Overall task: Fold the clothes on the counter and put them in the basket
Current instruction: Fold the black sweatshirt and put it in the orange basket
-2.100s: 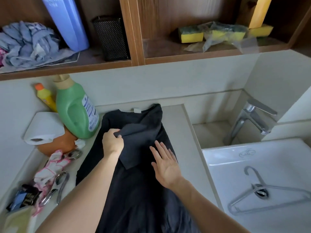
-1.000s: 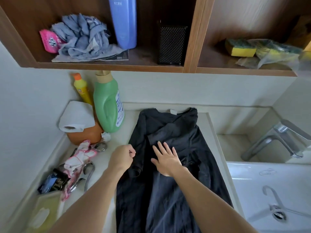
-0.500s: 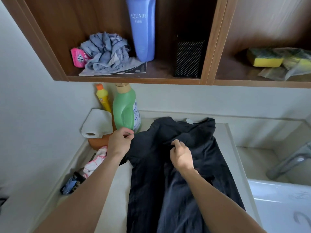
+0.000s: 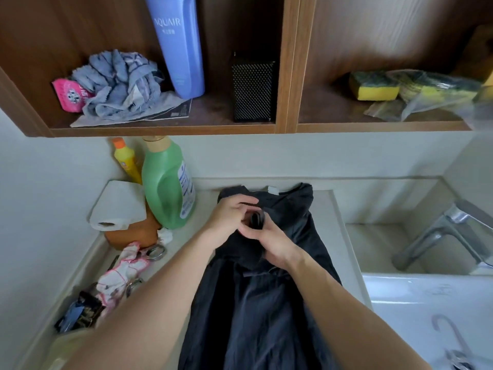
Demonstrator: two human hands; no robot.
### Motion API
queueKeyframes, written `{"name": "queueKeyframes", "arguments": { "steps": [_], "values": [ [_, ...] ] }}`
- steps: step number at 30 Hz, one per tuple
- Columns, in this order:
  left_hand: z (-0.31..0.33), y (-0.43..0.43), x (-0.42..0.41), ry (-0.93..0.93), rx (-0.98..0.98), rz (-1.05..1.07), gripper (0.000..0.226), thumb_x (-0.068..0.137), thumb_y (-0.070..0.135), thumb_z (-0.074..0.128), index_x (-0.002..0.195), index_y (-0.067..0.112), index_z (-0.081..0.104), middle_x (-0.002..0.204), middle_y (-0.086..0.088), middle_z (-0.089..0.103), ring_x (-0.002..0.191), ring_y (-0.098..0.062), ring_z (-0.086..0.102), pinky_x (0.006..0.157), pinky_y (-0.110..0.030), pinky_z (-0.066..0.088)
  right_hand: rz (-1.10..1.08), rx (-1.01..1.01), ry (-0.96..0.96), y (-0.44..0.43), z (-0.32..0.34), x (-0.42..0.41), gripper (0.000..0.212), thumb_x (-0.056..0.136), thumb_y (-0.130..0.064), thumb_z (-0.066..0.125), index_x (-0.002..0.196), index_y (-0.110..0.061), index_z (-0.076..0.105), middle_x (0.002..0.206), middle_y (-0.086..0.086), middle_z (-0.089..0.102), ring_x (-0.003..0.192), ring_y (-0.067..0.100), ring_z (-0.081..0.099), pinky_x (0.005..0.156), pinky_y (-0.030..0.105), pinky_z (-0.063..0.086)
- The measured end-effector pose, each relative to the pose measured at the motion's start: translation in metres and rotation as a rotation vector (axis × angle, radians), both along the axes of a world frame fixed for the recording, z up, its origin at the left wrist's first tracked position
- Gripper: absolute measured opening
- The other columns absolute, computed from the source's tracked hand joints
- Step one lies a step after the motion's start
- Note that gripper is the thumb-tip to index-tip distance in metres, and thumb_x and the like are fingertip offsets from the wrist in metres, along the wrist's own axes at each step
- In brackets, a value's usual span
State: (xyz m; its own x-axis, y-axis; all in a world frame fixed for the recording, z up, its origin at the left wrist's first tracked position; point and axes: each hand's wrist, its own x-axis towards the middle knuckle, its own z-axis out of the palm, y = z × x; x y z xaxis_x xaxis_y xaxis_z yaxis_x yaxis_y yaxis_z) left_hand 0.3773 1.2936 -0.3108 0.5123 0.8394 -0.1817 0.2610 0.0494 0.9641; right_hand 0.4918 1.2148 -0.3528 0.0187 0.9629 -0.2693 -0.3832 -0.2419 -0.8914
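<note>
Both hands meet just above the middle of the frame, working the same bit of cloth. The left hand (image 4: 231, 215) and right hand (image 4: 269, 241) have their fingers curled in and pinched on a small bunched fold of the black shirt (image 4: 256, 303), near its collar end. The shirt itself lies spread lengthwise down the counter (image 4: 324, 209), collar toward the wall at centre frame, hem running off the bottom edge.

My guess is this thing's light and totally floppy, thin fabric, so it'll sag and slide wherever it isn't supported. No stiffness to lean on. I'd grab at seams or the shoulder edge instead of the middle of a panel, and keep it flat on the counter while folding.

Watch the green bottle (image 4: 166, 188) at left centre; it sits just beside the shirt's upper corner. I can't see the basket anywhere.
</note>
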Motion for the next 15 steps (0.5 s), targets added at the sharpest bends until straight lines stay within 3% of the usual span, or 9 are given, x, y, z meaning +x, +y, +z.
{"name": "queueKeyframes", "arguments": {
  "steps": [1,3,5,7,9,12,15],
  "values": [
    [-0.004,0.0,0.0,-0.016,-0.033,-0.014,0.042,0.096,-0.009,0.038,0.118,0.012,0.066,0.108,-0.01,0.074,0.1,-0.02,0.072,0.091,-0.032,0.057,-0.093,-0.032,-0.176,0.001,-0.003,0.002,0.066,0.087,-0.007,0.073,0.143,-0.016,0.039,0.126,0.003,0.062,0.108,0.013,0.065,0.086,0.025,0.057],
    [-0.012,0.0,0.0,0.033,0.018,-0.024,0.046,0.094,-0.011,0.038,0.123,0.016,0.063,0.114,-0.007,0.072,0.102,-0.015,0.071,0.094,-0.031,0.055,-0.238,-0.078,-0.407,0.004,-0.008,0.013,0.062,0.087,0.002,0.062,0.141,-0.022,0.043,0.119,0.002,0.062,0.097,0.011,0.065,0.082,0.027,0.059],
    [-0.02,-0.001,-0.002,0.145,0.163,-0.007,0.043,0.095,-0.006,0.045,0.123,0.022,0.063,0.113,0.0,0.071,0.101,-0.01,0.069,0.093,-0.028,0.054,-0.317,-0.058,-0.482,0.008,-0.011,0.028,0.046,0.091,-0.004,0.058,0.132,-0.025,0.052,0.118,0.003,0.065,0.103,0.016,0.064,0.094,0.035,0.055],
    [-0.027,-0.006,-0.005,0.242,0.265,-0.032,0.036,0.096,0.004,0.054,0.124,0.026,0.062,0.114,0.008,0.068,0.102,-0.006,0.064,0.086,-0.017,0.05,-0.349,-0.006,-0.633,0.009,-0.011,0.043,0.036,0.094,-0.01,0.059,0.128,-0.024,0.057,0.119,-0.003,0.064,0.11,0.012,0.059,0.098,0.025,0.047],
    [-0.039,-0.012,-0.01,0.32,0.275,-0.093,0.035,0.096,0.016,0.059,0.128,0.031,0.058,0.12,0.011,0.063,0.108,-0.004,0.059,0.088,-0.017,0.048,-0.354,-0.009,-0.807,0.004,-0.017,0.06,0.035,0.095,-0.013,0.062,0.128,-0.022,0.057,0.117,-0.003,0.063,0.107,0.011,0.056,0.086,0.014,0.039],
    [-0.064,-0.024,-0.019,0.486,0.28,-0.215,0.046,0.093,0.03,0.065,0.136,0.036,0.05,0.139,0.01,0.052,0.128,-0.008,0.049,0.108,-0.03,0.04,-0.402,-0.204,-0.878,-0.011,-0.041,0.088,0.046,0.094,-0.017,0.065,0.137,-0.015,0.049,0.127,0.007,0.06,0.113,0.025,0.059,0.083,0.023,0.042],
    [-0.081,-0.039,-0.025,0.603,0.29,-0.319,0.06,0.091,0.034,0.067,0.146,0.033,0.041,0.156,0.008,0.033,0.144,-0.013,0.034,0.117,-0.032,0.029,-0.412,-0.325,-0.943,-0.026,-0.054,0.086,0.056,0.094,-0.013,0.063,0.144,-0.014,0.038,0.136,0.012,0.047,0.114,0.029,0.054,0.096,0.034,0.045]
  ]
}}
